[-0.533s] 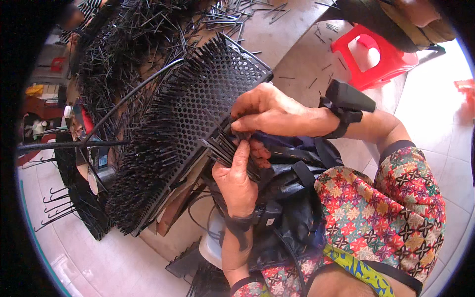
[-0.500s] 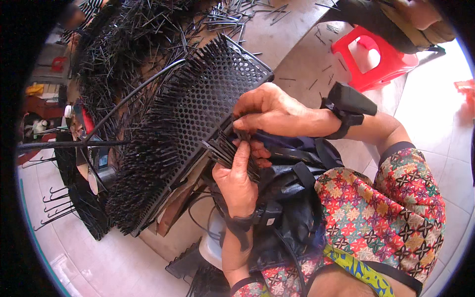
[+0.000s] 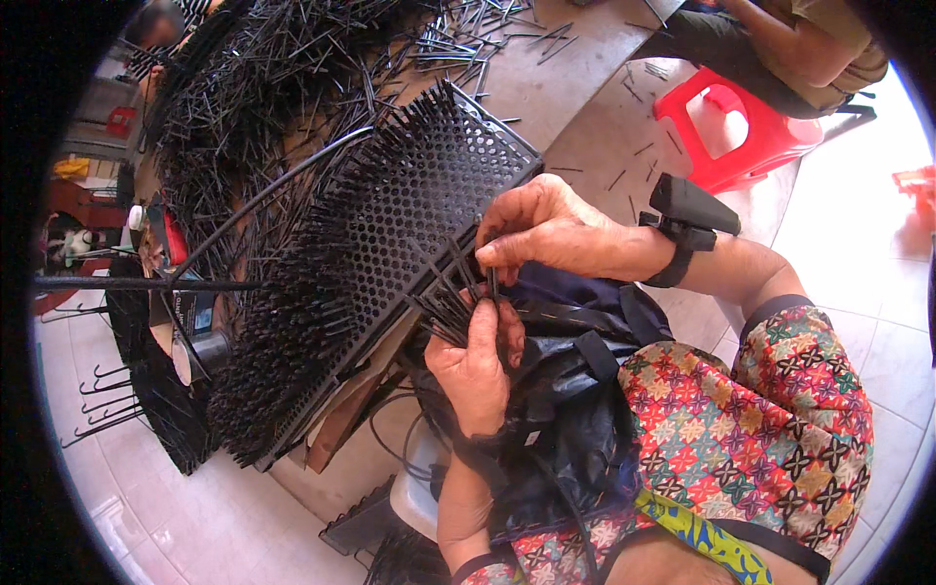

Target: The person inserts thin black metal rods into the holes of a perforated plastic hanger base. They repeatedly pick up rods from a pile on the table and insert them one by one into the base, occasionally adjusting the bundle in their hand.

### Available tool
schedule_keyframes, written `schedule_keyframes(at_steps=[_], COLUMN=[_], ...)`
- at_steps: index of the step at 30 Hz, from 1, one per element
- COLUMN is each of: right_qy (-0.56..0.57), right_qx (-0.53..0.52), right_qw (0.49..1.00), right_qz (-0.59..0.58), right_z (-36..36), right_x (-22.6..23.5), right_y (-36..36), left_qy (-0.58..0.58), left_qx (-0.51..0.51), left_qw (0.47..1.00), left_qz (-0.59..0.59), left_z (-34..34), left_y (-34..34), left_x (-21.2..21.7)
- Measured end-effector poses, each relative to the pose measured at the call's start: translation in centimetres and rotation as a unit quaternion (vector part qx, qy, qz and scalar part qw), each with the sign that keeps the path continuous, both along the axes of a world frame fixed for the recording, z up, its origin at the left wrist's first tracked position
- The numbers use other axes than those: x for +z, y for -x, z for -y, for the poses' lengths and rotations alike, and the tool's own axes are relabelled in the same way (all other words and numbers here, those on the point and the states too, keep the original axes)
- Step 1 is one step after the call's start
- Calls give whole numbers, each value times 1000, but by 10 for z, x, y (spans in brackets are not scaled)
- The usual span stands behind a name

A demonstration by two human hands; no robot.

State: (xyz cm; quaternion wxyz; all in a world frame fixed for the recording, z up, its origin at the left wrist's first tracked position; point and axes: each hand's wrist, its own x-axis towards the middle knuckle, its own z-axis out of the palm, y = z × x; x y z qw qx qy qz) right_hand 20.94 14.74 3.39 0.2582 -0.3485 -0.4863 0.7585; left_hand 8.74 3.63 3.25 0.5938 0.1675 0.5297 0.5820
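Observation:
My left hand [image 3: 473, 366] is closed around a bundle of thin black sticks [image 3: 444, 310], which fan out past the thumb. Just above it, my right hand [image 3: 546, 232] pinches with thumb and fingertips at the upper ends of the sticks. How many are in that pinch is hidden. Both hands are beside the near right edge of a black perforated rack [image 3: 414, 210]. Many black sticks [image 3: 283, 341] stand upright in the holes on its left side, while the holes toward the right show bare.
A large heap of loose black sticks [image 3: 283, 88] covers the table [image 3: 546, 93] behind the rack. A metal rod [image 3: 263, 190] crosses the rack's left side. A red plastic stool [image 3: 736, 146] stands at the far right, near another person's arm [image 3: 780, 39]. Black hooks [image 3: 107, 400] hang at left.
The sticks in my left hand have spread apart into a fan. My right hand has shifted slightly to the right, and the other person at the upper right has moved.

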Motion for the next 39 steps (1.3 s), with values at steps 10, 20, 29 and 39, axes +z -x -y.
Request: schedule_keyframes(at_steps=[10, 20, 29, 39], right_qy=[-257, -419, -490, -558], right_qx=[-165, -139, -122, -115], right_qw=[952, 896, 863, 822], right_qz=[-19, -50, 20, 9], right_z=[-49, -73, -76, -84], right_x=[15, 1, -11, -4], right_y=[22, 82, 86, 94], left_qy=[55, 58, 43, 36], left_qx=[26, 33, 43, 37], left_qw=[992, 992, 989, 984], left_qz=[108, 111, 136, 173], left_z=[8, 9, 12, 8], left_y=[20, 16, 11, 12], left_x=[-16, -4, -15, -10])
